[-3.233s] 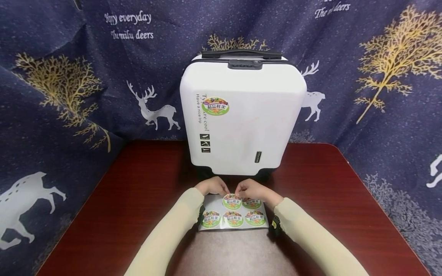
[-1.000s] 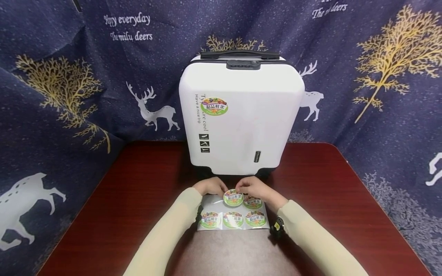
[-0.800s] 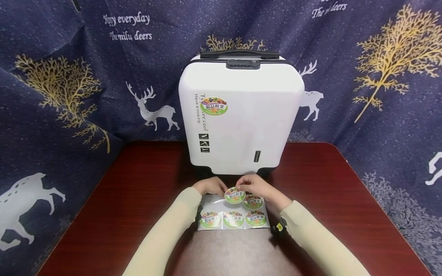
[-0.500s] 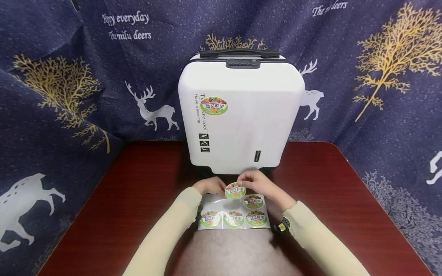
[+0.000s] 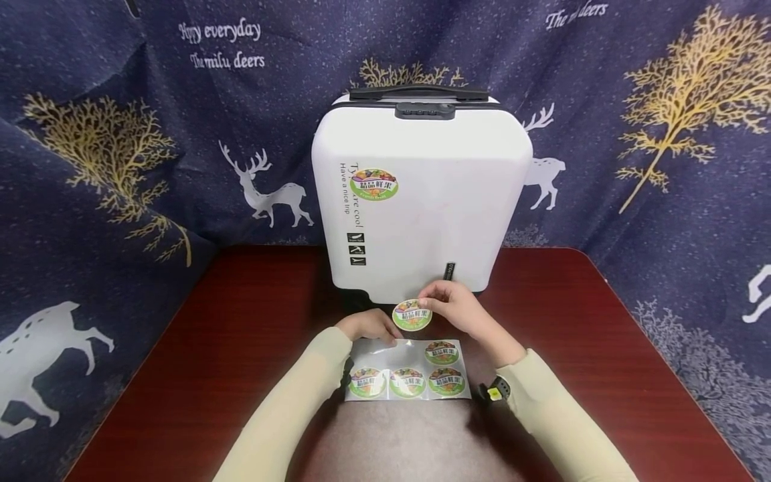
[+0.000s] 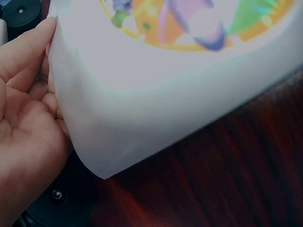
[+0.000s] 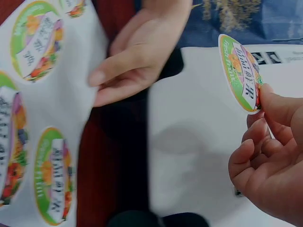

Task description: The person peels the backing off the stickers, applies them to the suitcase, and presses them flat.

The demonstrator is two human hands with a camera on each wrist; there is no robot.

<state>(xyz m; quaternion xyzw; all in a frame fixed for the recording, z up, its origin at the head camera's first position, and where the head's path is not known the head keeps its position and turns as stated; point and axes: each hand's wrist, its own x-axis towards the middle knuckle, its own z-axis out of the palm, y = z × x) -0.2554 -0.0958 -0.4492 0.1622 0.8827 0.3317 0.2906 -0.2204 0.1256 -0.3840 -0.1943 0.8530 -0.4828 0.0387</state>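
- Suitcase (image 5: 434, 221) says "Have a nice trip"; stuck-on sticker (image 5: 374, 185) looks like "Fresh Fruit", tiny print though
- Right hand (image 5: 460, 309) has a loose sticker (image 5: 410, 316) pinched by its edge, up off the sheet (image 5: 372, 353)
- Left hand (image 5: 369, 326) pinches that sheet's far edge, fingers curled

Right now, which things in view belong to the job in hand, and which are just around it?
Seems in the job:
loose sticker, pinched by the right hand
sticker sheet, its edge held by the left hand
white suitcase, probably: a matching sticker is on it

Just around it:
red-brown table
deer-patterned backdrop
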